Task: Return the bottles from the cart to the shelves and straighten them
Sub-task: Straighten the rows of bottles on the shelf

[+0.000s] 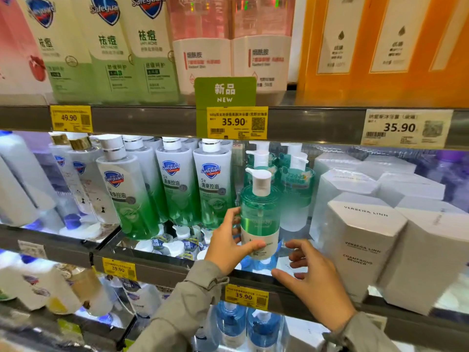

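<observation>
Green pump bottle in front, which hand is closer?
Left. The left hand grips the green pump bottle low down; the right hand is open just right of it, apart.

Shelf (165,270) of bottles (215,191) and white boxes (363,240)

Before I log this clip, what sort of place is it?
Most likely a shop's toiletries aisle: yellow paper price tags on grey metal shelf rails, rows of green-and-white Safeguard bottles, and a green "NEW" sign.
</observation>
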`<state>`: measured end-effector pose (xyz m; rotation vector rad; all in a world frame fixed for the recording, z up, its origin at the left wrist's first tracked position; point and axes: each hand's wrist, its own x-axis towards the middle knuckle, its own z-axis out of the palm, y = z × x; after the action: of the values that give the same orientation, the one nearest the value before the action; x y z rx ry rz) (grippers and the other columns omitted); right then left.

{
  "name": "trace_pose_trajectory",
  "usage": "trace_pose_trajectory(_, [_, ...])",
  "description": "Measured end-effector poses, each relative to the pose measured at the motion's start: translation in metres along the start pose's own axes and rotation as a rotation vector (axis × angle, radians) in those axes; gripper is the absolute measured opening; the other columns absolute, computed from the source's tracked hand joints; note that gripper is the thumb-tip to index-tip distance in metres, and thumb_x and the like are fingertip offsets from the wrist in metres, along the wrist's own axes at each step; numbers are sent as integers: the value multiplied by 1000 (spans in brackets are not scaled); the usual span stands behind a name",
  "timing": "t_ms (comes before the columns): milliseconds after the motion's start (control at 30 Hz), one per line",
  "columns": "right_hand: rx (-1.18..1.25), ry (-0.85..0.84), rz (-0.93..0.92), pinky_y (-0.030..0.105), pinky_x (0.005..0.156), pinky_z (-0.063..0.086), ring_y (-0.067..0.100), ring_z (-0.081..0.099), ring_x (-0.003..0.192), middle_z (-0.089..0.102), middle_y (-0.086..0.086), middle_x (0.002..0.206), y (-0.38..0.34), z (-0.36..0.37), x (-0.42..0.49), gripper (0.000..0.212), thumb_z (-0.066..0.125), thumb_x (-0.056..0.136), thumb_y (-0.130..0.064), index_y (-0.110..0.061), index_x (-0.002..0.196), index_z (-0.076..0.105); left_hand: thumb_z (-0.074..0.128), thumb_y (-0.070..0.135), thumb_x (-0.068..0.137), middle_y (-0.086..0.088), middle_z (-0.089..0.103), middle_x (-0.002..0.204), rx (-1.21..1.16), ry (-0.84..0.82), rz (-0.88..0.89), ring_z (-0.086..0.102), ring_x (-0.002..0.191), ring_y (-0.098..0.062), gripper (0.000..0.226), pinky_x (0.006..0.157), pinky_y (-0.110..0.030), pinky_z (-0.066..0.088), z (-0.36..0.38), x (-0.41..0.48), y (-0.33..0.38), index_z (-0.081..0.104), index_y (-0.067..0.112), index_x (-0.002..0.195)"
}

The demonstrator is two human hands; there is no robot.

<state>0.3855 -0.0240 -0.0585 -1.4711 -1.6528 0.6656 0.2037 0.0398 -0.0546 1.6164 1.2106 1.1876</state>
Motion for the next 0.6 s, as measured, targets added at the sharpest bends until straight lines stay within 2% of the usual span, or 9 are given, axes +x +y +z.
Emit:
trace_pose_trajectory(167, [-10,11,-2,28,76,54,11,57,86,56,-9,89,4,0,-3,45,83,70,-25,-30,103,52,82,13,70,-1,57,127,10,-30,9,59,112,-18,72,94,-35,52,13,10,3,40,21,128])
trace_pose_trajectory(433, [22,0,28,27,77,55,11,57,86,56,-5,89,8,2,-4,43,82,71,-24,-29,102,54,83,14,69,-4,54,131,24,-40,-16,56,117,-19,76,96,-34,50,24,18,3,36,28,128])
trace_pose_trajectory(600, [17,-11,19,30,78,55,12,58,86,57,-5,88,11,1,-6,42,83,71,-23,-32,100,54,78,5,73,-9,49,136,63,-135,-43,48,125,-20,85,104,-39,44,15,18,2,27,23,139])
